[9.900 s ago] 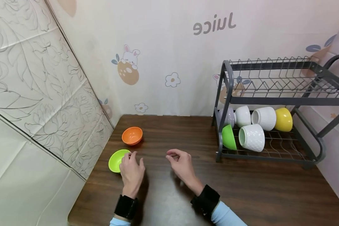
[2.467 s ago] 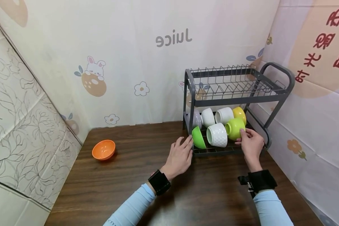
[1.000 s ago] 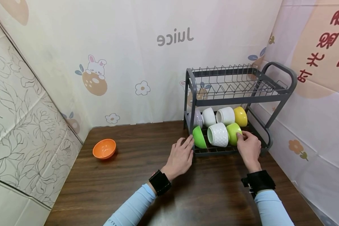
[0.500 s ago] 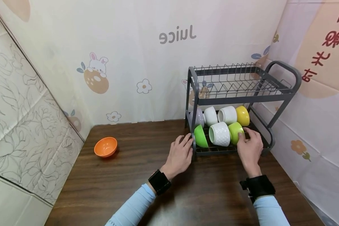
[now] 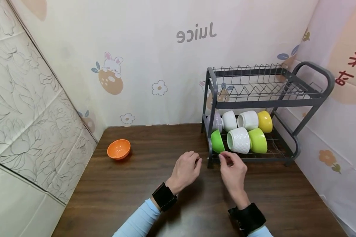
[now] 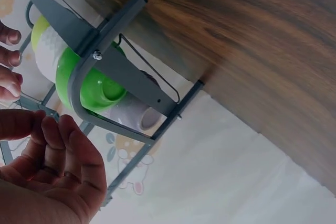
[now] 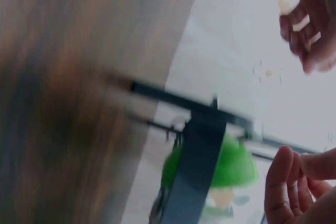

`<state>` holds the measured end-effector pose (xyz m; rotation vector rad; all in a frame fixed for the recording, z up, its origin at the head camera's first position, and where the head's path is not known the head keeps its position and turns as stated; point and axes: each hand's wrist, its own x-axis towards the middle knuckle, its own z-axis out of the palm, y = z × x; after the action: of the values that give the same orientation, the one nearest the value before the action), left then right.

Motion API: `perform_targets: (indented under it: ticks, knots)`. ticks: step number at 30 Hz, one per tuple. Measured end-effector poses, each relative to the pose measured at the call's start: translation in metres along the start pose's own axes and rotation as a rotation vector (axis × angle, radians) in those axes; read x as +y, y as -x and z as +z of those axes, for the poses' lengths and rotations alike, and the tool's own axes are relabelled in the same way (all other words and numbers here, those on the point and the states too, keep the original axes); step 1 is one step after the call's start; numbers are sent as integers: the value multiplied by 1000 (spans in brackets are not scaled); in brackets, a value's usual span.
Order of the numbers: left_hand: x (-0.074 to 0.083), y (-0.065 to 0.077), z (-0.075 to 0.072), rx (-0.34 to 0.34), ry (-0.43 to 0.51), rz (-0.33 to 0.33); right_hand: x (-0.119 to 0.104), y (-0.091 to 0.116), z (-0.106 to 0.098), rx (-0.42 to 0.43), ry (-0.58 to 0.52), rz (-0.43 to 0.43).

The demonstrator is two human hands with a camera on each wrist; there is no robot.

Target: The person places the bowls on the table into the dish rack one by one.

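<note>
My left hand [image 5: 185, 169] hovers over the table with loosely bent fingers and nothing in them, left of the dish rack [image 5: 264, 104]. My right hand [image 5: 233, 171] is in front of the rack's lower tier, its fingers bent and free of any object. A yellow-green bowl [image 5: 258, 141] lies on its side at the front of that tier, beside a white textured cup [image 5: 237, 141]. Left of them a bright green bowl [image 5: 217, 141] leans by the rack's end; it also shows in the left wrist view. An orange bowl [image 5: 118, 149] stands upright on the table at far left.
Behind, on the lower tier, are a lilac cup [image 5: 216, 121], a white cup [image 5: 229, 120], a ribbed white cup [image 5: 249, 120] and a yellow cup [image 5: 265, 121]. The wooden table [image 5: 154, 144] meets patterned walls at the back and sides.
The yellow-green bowl went from the table into the rack. My right hand has since let go of it and moved left; my left hand has come off the rack's end. The head view has turned left.
</note>
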<state>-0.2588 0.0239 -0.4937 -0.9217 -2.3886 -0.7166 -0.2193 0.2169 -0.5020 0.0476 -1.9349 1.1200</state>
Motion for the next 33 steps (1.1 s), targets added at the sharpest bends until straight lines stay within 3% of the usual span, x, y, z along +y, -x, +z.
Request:
perform_targets:
  ticks: [6, 13, 22, 28, 33]
  knots:
    - [-4, 7, -4, 26, -12, -30, -9, 12, 21, -75, -50, -14]
    - [-15, 12, -18, 37, -12, -110, -25, 16, 46, -169, -106, -20]
    - [-46, 9, -40, 51, -89, -145, -43, 3, 97, -238, -154, -71]
    - [-63, 15, -52, 56, -128, -205, -52, 3, 127, -295, -187, -112]
    - [-75, 22, -61, 54, -133, -251, -55, 8, 142, -351, -201, -94]
